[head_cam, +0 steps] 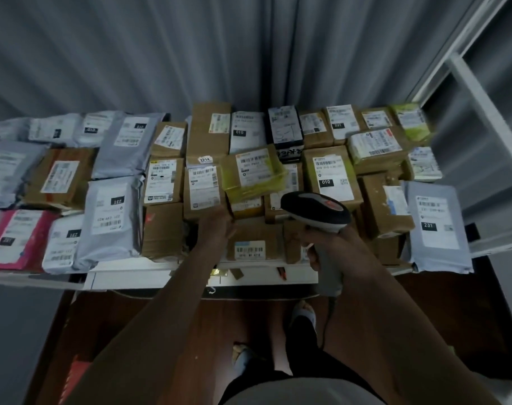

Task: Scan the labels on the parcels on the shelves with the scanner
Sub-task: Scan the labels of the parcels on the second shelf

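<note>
While parcels (250,173) crowd it, shelf (149,268) fronts curtain (161,54).

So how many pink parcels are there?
1. The pink parcel lies at the front left end of the shelf, at the picture's left edge. More could be hidden under the pile.

Parcels cover the shelf (149,268) from its left edge to its right edge, packed touching or overlapping, leaving no bare surface between them. A yellow-taped box (253,173) lies on top of others near the middle, raising the pile there. Open air hangs above the parcels, before the grey curtain (190,54). A white frame post (482,118) bounds the right edge. Below the front edge, space appears open, though dim.
</note>
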